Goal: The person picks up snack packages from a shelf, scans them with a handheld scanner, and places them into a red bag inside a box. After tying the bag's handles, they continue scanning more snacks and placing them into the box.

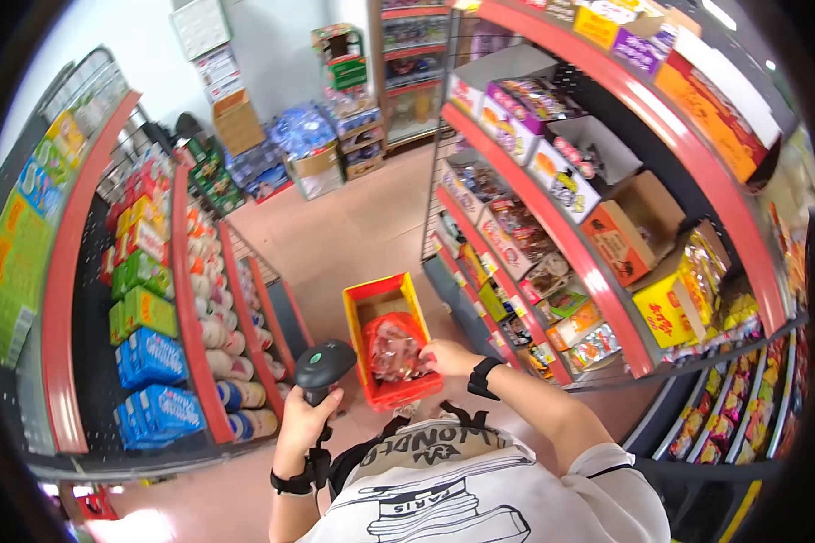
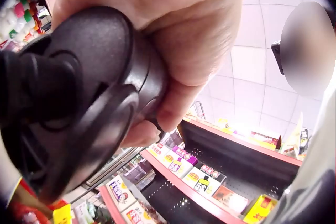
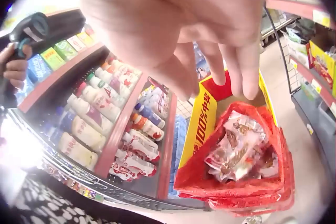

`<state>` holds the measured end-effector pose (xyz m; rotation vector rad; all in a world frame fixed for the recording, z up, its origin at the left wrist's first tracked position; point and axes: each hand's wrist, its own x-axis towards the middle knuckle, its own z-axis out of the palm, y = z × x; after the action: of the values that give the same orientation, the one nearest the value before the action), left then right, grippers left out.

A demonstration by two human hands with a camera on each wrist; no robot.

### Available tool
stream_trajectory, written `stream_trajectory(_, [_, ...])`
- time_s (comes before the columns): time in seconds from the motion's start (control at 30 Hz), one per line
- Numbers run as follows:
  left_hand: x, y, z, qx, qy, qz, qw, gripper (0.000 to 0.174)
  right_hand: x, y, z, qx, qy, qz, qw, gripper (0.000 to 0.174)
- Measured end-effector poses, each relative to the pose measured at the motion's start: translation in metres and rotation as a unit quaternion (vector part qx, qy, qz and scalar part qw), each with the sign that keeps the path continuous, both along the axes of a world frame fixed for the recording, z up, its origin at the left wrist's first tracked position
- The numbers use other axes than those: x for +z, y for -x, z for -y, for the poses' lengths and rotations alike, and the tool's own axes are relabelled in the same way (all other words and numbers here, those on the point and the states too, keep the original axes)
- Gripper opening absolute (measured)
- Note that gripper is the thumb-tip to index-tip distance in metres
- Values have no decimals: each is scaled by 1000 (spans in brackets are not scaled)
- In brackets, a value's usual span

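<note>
My left hand point(image 1: 308, 422) grips the handle of a black handheld barcode scanner point(image 1: 325, 366), its head tipped up beside the box. In the left wrist view the scanner point(image 2: 105, 50) fills the near left, with fingers wrapped round it. In front of my body is a red and yellow cardboard box point(image 1: 354, 319), holding a red plastic bag point(image 3: 217, 153) of clear-wrapped snack packets point(image 3: 239, 142). My right hand point(image 1: 451, 357) is at the box's right side, fingertips close to the bag's edge. Its fingers point(image 3: 212, 61) hang loosely apart over the box in the right wrist view.
Shelves of bottles point(image 1: 217, 309) and blue packs point(image 1: 149, 357) flank me on the left. On the right, shelves carry snack boxes point(image 1: 561, 181) and a yellow carton point(image 1: 666, 312). Stacked cartons and wrapped bottles point(image 1: 303, 131) stand at the aisle's far end, beyond the tiled floor point(image 1: 335, 231).
</note>
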<state>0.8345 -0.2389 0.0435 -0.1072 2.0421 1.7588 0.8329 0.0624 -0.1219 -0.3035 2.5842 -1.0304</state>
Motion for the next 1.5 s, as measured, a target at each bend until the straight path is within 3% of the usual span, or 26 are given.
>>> stream_trajectory(0.1, [-1, 10, -16, -49, -24, -44, 998, 18, 42, -15, -33, -19, -11, -33, 999, 26])
stream_trajectory(0.23, [-3, 21, -40, -115, -58, -51, 990, 17, 169, -31, -69, -72, -57, -141, 986, 24])
stream_trajectory(0.33, [-15, 31, -51, -153, -56, -37, 986, 16, 254, -45, -100, -219, -35, -278, 935, 19])
stream_trajectory(0.37, [-21, 35, -55, -167, -56, -61, 982, 16, 294, -50, -107, -299, -31, -202, 932, 18])
stream_trajectory(0.4, [-16, 36, -61, -172, -62, -64, 981, 15, 307, -50, -125, -302, -72, -330, 891, 15])
stream_trajectory(0.47, [-15, 38, -67, -184, -60, -66, 979, 14, 340, -49, -161, -350, -174, -352, 850, 15])
stream_trajectory(0.53, [-12, 39, -71, -187, -66, -64, 978, 14, 345, -44, -208, -401, -267, -296, 825, 14])
stream_trajectory(0.6, [-14, 39, -72, -183, -71, -70, 978, 14, 338, -38, -256, -398, -291, -149, 857, 16])
stream_trajectory(0.67, [-27, 41, -68, -175, -76, -94, 977, 17, 310, -33, -309, -325, -323, -34, 888, 30])
stream_trajectory(0.8, [-23, 38, -57, -148, -69, -57, 985, 18, 314, -33, -303, -278, -461, 145, 830, 59])
stream_trajectory(0.87, [-11, 28, -55, -99, -104, -108, 984, 24, 309, -21, -305, -247, -479, 175, 824, 64])
stream_trajectory(1.0, [-1, 22, -45, -80, -65, -45, 994, 27, 299, -5, -307, -240, -437, 167, 851, 52])
stream_trajectory(1.03, [-6, 22, -43, -83, -70, -93, 990, 29, 296, -2, -307, -189, -489, 181, 832, 43])
stream_trajectory(1.13, [5, 15, -39, -73, -51, -64, 994, 31, 302, -1, -289, -203, -514, 178, 814, 35])
stream_trajectory(1.17, [-3, 14, -42, -54, -78, -146, 985, 32, 305, -1, -283, -182, -534, 183, 805, 35])
stream_trajectory(1.3, [-12, 13, -37, -50, -80, -165, 982, 30, 306, -1, -282, -158, -544, 204, 799, 33])
stream_trajectory(1.37, [-11, 11, -34, -49, -70, -72, 994, 28, 312, -3, -274, -171, -538, 205, 799, 33])
stream_trajectory(1.47, [-9, 9, -35, -50, -65, -74, 994, 26, 302, -1, -284, -164, -556, 199, 790, 35])
stream_trajectory(1.5, [-8, 8, -35, -53, -72, -67, 994, 26, 275, 3, -317, -169, -558, 205, 786, 31])
